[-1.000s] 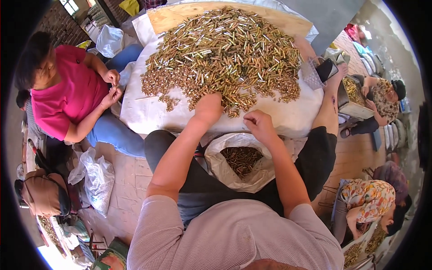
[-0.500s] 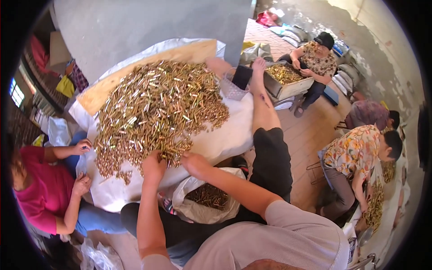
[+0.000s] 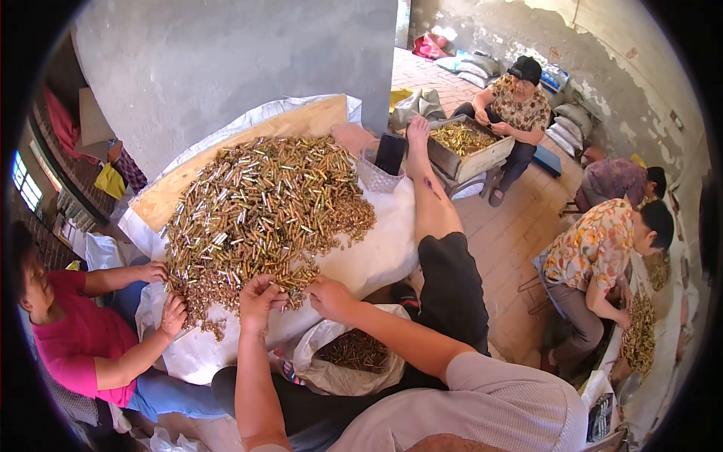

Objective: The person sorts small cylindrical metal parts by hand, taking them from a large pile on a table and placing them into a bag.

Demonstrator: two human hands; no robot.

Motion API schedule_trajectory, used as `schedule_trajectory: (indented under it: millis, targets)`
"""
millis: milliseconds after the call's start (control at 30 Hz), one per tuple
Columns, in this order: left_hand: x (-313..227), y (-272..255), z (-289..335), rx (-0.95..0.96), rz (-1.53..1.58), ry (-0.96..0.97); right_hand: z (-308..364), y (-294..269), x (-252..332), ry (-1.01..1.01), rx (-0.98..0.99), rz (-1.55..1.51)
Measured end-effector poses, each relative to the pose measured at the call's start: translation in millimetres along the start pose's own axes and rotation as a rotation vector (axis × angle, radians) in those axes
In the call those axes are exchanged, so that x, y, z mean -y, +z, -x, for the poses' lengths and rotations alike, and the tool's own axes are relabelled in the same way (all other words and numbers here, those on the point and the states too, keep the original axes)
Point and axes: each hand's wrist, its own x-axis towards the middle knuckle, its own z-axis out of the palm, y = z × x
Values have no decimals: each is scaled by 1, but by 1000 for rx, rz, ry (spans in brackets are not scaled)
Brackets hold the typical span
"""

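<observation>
A broad heap of small brass-coloured metal tubes and pieces point(image 3: 256, 203) covers the white-sheeted table in front of me. My left hand point(image 3: 260, 303) is at the near edge of the heap, its thumb and fingers pinched together. Close by on the right, my right hand point(image 3: 331, 297) has its fingers closed, with the fingertips pointing toward the left hand. Whatever lies between the fingers of each hand is too small to make out. Under my right forearm stands an open white sack point(image 3: 309, 354) holding dark brownish metal pieces point(image 3: 354, 350).
At the left, a person in a pink top point(image 3: 90, 324) reaches to the heap. A wooden board point(image 3: 248, 151) edges its far side, near a basket point(image 3: 376, 175) holding a phone point(image 3: 391, 154). Beyond my outstretched leg point(image 3: 437, 203), a person works at a wooden box point(image 3: 482, 158); others bend at the right.
The view has tilted slightly. My left hand has turned and lifted a little, showing more of its fingers; my right stays close by. The person in pink has brought both hands to the heap.
</observation>
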Motion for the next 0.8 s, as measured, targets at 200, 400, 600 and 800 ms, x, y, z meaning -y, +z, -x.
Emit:
schedule_trajectory:
  millis: [200,400,600,800]
  targets:
    - [5,-4,8,31,228,-17,-18,-22,5,679,211,-881]
    - [-7,16,1,108,228,-118,-16,-35,-13,573,147,-1161]
    - [-3,6,5,150,306,-91,-25,-32,10,610,157,-1269]
    - [-3,13,10,180,287,-97,-18,-30,7,654,78,-1282]
